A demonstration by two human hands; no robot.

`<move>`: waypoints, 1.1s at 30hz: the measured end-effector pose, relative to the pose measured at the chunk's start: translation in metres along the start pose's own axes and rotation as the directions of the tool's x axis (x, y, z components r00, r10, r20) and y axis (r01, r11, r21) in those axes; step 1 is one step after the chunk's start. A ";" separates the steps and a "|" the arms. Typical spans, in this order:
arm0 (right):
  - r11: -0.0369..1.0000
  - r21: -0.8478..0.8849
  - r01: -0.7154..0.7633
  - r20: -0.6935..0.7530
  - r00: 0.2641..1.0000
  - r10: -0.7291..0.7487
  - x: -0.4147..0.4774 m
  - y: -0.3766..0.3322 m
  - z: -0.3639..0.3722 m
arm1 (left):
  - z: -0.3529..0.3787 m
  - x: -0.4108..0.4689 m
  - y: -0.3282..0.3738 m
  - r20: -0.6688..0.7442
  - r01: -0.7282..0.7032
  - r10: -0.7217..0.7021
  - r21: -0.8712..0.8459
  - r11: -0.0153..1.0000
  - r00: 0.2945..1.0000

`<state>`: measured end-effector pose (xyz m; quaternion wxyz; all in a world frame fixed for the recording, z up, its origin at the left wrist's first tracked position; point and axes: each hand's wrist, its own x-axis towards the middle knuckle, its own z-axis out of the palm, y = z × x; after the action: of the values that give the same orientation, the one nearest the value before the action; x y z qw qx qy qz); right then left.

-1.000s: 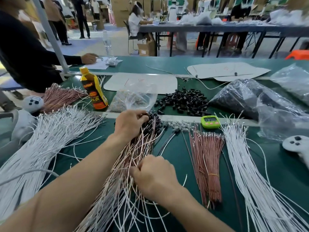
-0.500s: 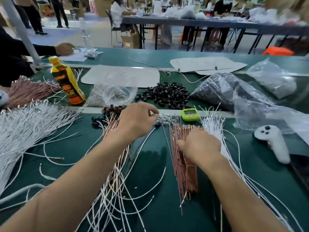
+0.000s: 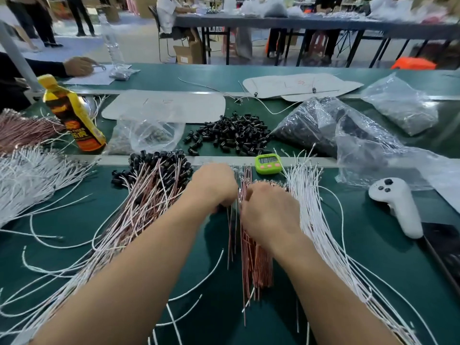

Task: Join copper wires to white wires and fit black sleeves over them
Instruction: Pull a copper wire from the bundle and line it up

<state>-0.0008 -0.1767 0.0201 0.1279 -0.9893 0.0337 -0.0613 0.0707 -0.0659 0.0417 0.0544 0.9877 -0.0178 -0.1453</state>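
Both hands are close together over the bundle of thin copper-coloured wires point(image 3: 256, 257) in the middle of the green table point(image 3: 373, 270). My right hand point(image 3: 270, 212) lies on this bundle with the fingers curled round its left edge, so it grips the wires. My left hand point(image 3: 214, 188) is curled just beside it, but its fingertips are hidden and I cannot tell if it pinches a wire. The long white insulated wires point(image 3: 321, 232) lie just beside the bundle on the right, and the heap of small black plastic sleeves point(image 3: 231, 135) is further back. I think the danger is pulling several strands at once. They are packed tightly, so they could tangle, bend, or drag loose ones away.
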 end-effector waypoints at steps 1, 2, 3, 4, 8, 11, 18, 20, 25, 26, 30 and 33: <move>0.999 0.009 0.045 0.006 0.999 -0.045 -0.001 -0.003 0.000 | -0.004 0.002 0.000 0.077 0.016 -0.014 -0.029 0.999 0.997; 0.997 0.014 0.080 0.014 0.997 -0.080 -0.001 -0.005 0.001 | -0.008 0.003 0.000 0.156 0.032 -0.022 -0.065 0.997 0.987; 0.994 0.020 0.106 0.024 0.994 -0.106 0.000 -0.006 0.001 | -0.010 0.003 0.001 0.216 0.045 -0.023 -0.096 0.994 0.976; 0.992 0.028 0.124 0.043 0.991 -0.125 0.001 -0.006 0.002 | -0.011 0.002 0.001 0.250 0.049 -0.019 -0.113 0.992 0.968; 0.987 0.086 0.139 0.119 0.982 -0.149 0.002 -0.005 0.006 | -0.008 0.002 0.000 0.312 0.077 -0.005 -0.217 0.973 0.950; 0.985 0.112 0.128 0.118 0.983 -0.141 0.000 -0.009 0.007 | -0.004 0.002 -0.009 0.319 0.093 0.006 -0.295 0.951 0.948; 0.970 0.244 -0.005 0.229 0.972 -0.052 0.002 -0.009 0.004 | -0.009 -0.006 -0.046 0.227 0.005 0.133 -0.523 0.852 0.965; 0.844 0.528 -0.093 0.301 0.950 -0.084 0.007 -0.005 0.000 | -0.015 -0.006 -0.049 0.229 -0.017 0.230 -0.672 0.740 0.946; 0.180 0.900 -0.398 0.424 0.894 -0.144 0.020 0.009 -0.010 | -0.020 -0.002 -0.042 0.015 -0.116 0.236 -0.841 0.529 0.972; 0.138 0.906 -0.401 0.416 0.903 -0.109 0.025 0.010 -0.010 | -0.020 0.005 -0.040 -0.069 -0.130 0.142 -0.869 0.477 0.987; 0.061 0.935 -0.350 0.352 0.936 -0.020 0.042 0.006 -0.004 | -0.020 0.048 -0.033 -0.402 -0.245 -0.065 -0.668 0.702 0.913; 0.060 0.952 -0.299 0.298 0.954 0.018 0.051 0.002 0.006 | -0.024 0.082 -0.026 -0.413 -0.226 0.012 -0.473 0.852 0.911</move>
<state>0.0504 -0.1814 0.0198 0.7719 -0.6290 0.0782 0.0496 0.1566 -0.0415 0.0378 0.3257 0.9430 -0.0296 0.0612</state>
